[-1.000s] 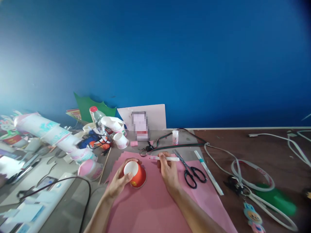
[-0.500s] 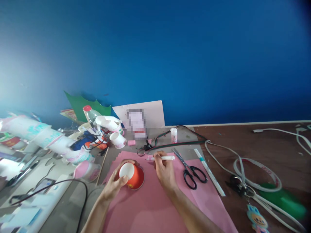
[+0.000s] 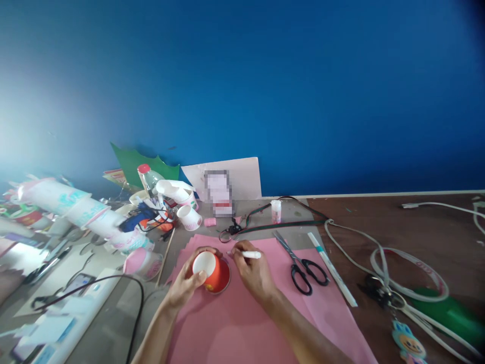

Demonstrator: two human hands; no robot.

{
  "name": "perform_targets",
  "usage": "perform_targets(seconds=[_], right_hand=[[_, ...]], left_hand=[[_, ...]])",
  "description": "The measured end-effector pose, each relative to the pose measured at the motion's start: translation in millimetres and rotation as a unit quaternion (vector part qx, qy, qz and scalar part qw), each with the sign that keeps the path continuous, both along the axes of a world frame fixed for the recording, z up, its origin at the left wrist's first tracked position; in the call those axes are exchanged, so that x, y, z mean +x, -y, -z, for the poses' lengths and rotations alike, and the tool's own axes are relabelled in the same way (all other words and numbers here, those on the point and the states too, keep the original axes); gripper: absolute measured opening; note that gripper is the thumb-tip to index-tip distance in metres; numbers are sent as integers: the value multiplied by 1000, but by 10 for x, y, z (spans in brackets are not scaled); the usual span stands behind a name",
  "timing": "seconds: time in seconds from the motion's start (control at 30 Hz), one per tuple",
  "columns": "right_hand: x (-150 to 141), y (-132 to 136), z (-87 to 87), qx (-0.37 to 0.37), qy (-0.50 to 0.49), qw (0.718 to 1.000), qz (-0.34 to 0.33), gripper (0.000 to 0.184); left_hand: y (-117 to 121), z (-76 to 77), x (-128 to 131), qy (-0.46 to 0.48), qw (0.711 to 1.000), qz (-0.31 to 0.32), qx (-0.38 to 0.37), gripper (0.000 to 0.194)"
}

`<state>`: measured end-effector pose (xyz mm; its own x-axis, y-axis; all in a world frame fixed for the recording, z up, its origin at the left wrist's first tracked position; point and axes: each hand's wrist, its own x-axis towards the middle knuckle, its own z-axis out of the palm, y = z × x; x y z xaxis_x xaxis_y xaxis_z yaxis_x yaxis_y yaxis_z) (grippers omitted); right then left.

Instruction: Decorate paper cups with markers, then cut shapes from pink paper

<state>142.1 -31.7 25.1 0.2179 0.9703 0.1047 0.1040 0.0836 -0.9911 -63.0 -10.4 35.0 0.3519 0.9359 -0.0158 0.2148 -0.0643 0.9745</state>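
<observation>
My left hand [image 3: 190,279] is closed around a red paper cup [image 3: 214,270], thumb at its white base end. The cup is tilted, and its wide rim rests on or just over the pink paper [image 3: 231,323]. In my right hand [image 3: 253,270] is a white pen [image 3: 251,255], pinched between thumb and fingers close to the right side of the cup. The pen tip is partly hidden by my fingers. Black-handled scissors [image 3: 302,264] lie open on the paper to the right of my right hand.
Stacked paper cups [image 3: 81,210] and a bottle [image 3: 148,178] crowd the left. Behind the paper stand a small white container [image 3: 276,211] and a lanyard [image 3: 280,225]. A white strip [image 3: 333,270] lies right of the scissors, beside a cable with keys [image 3: 382,290]. At the far left edge, a blurred hand [image 3: 9,283] shows.
My right hand has drawn the pen left, closer to the cup. My left hand keeps its hold on the cup. The whole view has shifted slightly.
</observation>
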Motion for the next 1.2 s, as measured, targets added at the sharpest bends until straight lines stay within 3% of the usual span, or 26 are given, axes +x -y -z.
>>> perform_targets(seconds=[0.37,0.6,1.2], right_hand=[[24,-14,19,-21,34,999,-35,23],[28,-7,5,-19,40,998,-43,22],[69,-19,39,-9,-20,1000,-13,29]], left_hand=[[1,21,31,39,999,21,0,56],[18,-69,108,36,999,18,-8,63],[24,-109,192,144,989,-19,-36,48]])
